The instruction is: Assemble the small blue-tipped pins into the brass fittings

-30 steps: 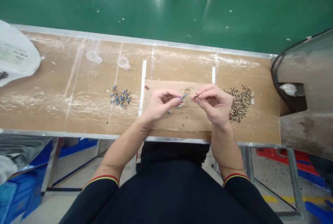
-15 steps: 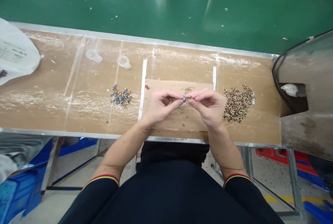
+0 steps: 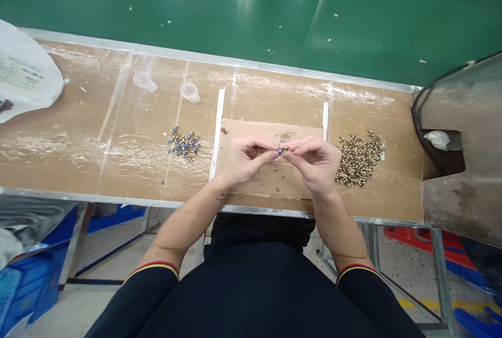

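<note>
Glossy cardboard [image 3: 94, 113], two clear rounded cups [image 3: 190, 92], brassy heap [image 3: 358, 161].
Left hand [image 3: 248, 161] pinches blue bit [image 3: 280, 150]; right hand [image 3: 318, 162] pinches brassy bit [image 3: 286, 150].

Rm's bright, light apparently from overhead: a pale vert. glare streak on the green surface [image 3: 219, 19] beyond the L hand [image 3: 249, 160] & R hand [image 3: 316, 162]. Shiny patches on the taped cardboard top [image 3: 129, 118], esp. left of the hands, plus a strip beyond the R one. Shadows v. soft. Tiny pieces [image 3: 280, 150] btwn the fingertips too blurry for detail. Dark shirt [image 3: 254, 285] below the hands nearly textureless; wide-lens stretch twd the outer edges, w/ bench legs [image 3: 442, 270] leaning.
</note>
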The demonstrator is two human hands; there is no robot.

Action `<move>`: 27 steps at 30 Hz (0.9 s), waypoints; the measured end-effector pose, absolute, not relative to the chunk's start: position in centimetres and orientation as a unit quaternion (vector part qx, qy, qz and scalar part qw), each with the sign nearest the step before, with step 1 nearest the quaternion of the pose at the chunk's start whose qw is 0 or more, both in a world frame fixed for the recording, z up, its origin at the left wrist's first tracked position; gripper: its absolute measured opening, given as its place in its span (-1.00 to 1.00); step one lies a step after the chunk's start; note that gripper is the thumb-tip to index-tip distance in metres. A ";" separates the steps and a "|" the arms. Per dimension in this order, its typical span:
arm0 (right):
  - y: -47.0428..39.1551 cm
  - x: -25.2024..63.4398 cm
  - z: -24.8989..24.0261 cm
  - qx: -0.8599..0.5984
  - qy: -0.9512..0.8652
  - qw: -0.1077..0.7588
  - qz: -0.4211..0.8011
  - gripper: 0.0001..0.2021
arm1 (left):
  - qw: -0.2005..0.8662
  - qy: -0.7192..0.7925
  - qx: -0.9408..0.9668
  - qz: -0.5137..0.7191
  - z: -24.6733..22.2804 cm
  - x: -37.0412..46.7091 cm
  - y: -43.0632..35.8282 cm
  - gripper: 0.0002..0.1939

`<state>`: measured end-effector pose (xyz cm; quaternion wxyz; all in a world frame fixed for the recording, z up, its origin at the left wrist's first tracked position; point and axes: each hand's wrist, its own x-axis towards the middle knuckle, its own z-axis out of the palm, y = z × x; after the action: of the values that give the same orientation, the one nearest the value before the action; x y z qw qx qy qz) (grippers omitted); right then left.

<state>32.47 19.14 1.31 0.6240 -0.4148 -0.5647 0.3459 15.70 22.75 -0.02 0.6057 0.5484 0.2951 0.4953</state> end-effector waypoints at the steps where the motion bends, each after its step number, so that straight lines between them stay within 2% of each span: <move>1: 19.1 32.4 1.3 -0.409 -0.565 0.629 0.343 -0.84 | 0.607 0.291 0.547 0.497 0.0 15.7 22.7 -0.75; 16: 18.9 31.3 1.4 -0.413 -0.573 0.646 0.289 -0.81 | 0.509 0.250 0.611 0.552 0.0 15.7 22.6 -0.88; 27: 18.8 31.6 1.6 -0.420 -0.600 0.632 0.254 -0.79 | 0.479 0.244 0.631 0.560 -0.1 15.8 22.6 -0.81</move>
<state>31.64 18.79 1.63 0.6319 -0.4196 -0.6002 0.2539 15.77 22.59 -0.06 0.4788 0.6309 0.2443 0.5595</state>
